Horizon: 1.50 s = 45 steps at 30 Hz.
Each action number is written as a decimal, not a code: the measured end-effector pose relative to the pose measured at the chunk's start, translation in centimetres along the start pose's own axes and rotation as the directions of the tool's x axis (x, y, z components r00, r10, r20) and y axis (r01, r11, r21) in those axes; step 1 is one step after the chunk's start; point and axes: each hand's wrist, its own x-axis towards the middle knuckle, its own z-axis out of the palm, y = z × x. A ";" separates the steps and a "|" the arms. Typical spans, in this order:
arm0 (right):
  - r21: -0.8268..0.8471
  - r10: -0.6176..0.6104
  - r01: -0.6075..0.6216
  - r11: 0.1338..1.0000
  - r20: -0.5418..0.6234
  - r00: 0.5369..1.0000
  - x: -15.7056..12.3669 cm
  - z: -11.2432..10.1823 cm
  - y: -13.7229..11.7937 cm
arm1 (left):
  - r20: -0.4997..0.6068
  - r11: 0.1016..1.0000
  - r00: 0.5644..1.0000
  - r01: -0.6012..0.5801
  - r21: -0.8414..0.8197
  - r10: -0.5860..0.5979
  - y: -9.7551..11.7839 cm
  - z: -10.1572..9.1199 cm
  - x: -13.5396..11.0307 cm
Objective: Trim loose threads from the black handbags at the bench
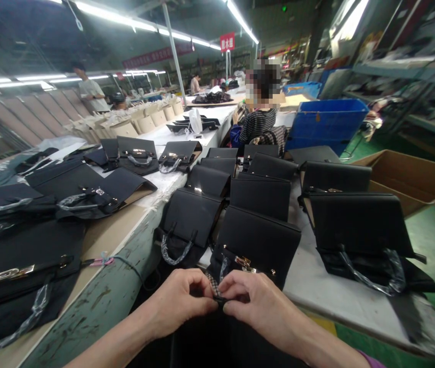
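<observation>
My left hand (181, 301) and my right hand (254, 301) meet low in the middle, both pinched on a small black strap piece (219, 298) with a checked lining at the near edge of a black handbag (256, 245). That bag has a gold clasp and a plastic-wrapped handle. More black handbags (355, 225) stand in rows on the white table behind it.
A long bench on the left (114, 245) carries several black bags with wrapped handles. A seated person in a striped top (258, 120) works further along. A blue crate (328, 122) and an open cardboard box (409, 176) stand at the right; another person stands far left.
</observation>
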 end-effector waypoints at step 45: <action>0.161 -0.026 0.032 0.986 -0.041 0.999 1.2 2.1 1.6 | 0.006 0.992 0.998 0.060 -0.112 -0.060 -1.7 -0.2 0.3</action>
